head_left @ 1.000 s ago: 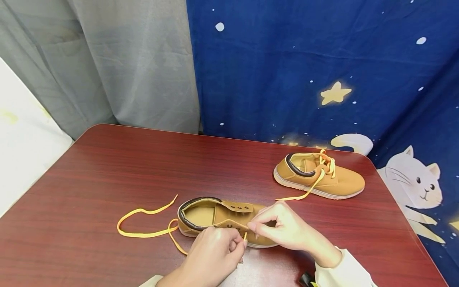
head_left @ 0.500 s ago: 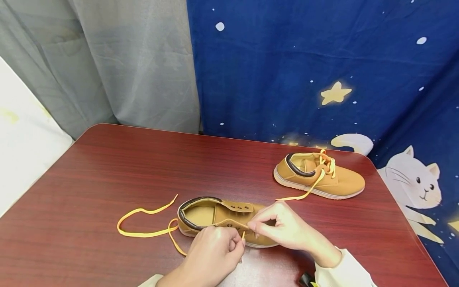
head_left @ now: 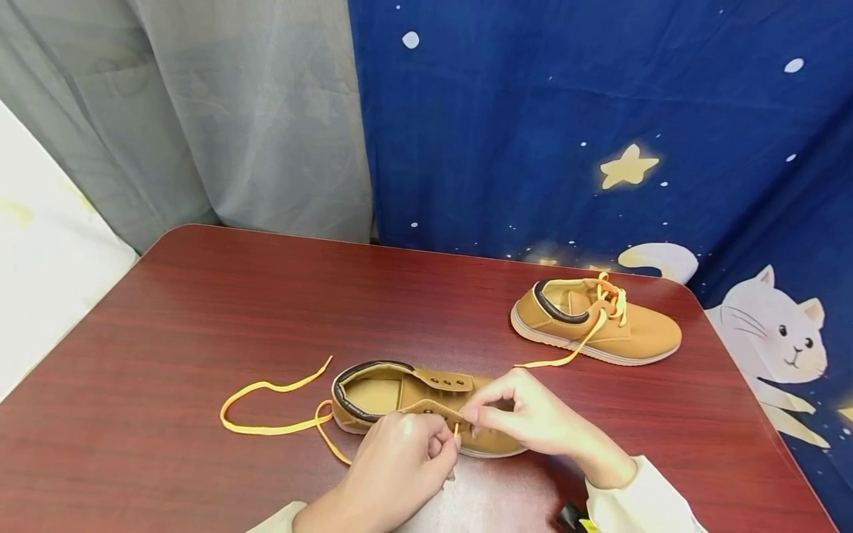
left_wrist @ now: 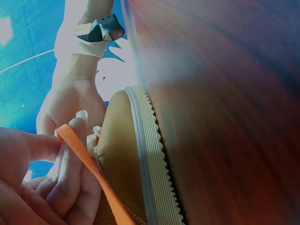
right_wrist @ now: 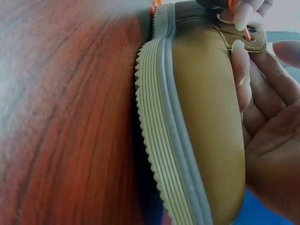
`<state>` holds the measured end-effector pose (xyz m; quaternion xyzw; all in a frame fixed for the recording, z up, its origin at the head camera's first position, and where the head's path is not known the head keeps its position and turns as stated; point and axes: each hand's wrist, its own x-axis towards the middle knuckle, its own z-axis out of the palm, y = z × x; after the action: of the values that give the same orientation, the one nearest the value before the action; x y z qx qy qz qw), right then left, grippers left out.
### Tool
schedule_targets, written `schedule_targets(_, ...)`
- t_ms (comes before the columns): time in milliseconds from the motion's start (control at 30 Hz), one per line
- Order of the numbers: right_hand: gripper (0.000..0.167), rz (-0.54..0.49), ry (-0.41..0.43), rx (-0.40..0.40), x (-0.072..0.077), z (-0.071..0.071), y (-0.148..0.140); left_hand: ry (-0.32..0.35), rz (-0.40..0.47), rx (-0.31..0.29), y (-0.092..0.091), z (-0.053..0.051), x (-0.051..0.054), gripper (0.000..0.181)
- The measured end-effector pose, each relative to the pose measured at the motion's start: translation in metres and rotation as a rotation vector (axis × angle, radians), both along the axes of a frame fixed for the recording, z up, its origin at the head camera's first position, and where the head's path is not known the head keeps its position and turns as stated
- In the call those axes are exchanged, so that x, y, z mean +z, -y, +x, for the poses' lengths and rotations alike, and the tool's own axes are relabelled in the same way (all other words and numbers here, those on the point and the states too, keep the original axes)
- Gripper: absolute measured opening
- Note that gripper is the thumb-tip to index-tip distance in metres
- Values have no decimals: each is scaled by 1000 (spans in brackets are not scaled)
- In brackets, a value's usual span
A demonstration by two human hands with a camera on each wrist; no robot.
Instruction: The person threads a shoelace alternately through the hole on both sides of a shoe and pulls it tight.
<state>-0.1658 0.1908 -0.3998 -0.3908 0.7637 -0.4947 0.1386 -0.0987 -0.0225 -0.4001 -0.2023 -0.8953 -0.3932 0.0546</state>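
Note:
A tan lace-up shoe with a dark collar lies at the near middle of the table, toe to the right. My left hand pinches a yellow shoelace close to its tip, beside the shoe's near row of eyelets. In the right wrist view, the lace tip meets an eyelet in the shoe's flap; how far it enters is unclear. My right hand grips the edge of that flap between thumb and fingers. The rest of the lace trails leftward past the heel.
A second tan shoe, with its lace tied and one end hanging onto the table, stands at the back right. The dark red table ends against grey and blue curtains. A small black object sits by the right sleeve.
The lace tip has shifted slightly toward the eyelet with my left fingers. My right hand keeps its grip on the flap. The head view has tilted a little.

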Motion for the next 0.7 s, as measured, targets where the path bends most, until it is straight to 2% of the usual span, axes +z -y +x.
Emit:
schedule_targets(100,26,22,14,-25,0,0,1,0,-9,0,-1,-1,0,20)
schedule_targets(167,30,55,45,-54,1,0,2,-29,-26,8,-1,-1,0,21)
schedule_targets(267,25,91,114,-72,0,0,4,-96,-54,34,-1,0,-1,23)
schedule_targets(367,17,100,170,-55,0,-1,5,-157,-80,60,-1,0,-2,26)
schedule_targets(467,16,94,172,-43,-1,-1,4,-191,-107,70,-1,0,-3,27)
schedule_targets(533,16,84,164,-49,-2,-1,4,-237,-139,76,0,0,-3,27)
schedule_targets(600,16,74,164,-62,-2,0,5,-317,-170,82,2,0,-2,25)
schedule_targets(700,16,69,174,-84,-2,1,6,-523,-166,92,8,-4,4,19)
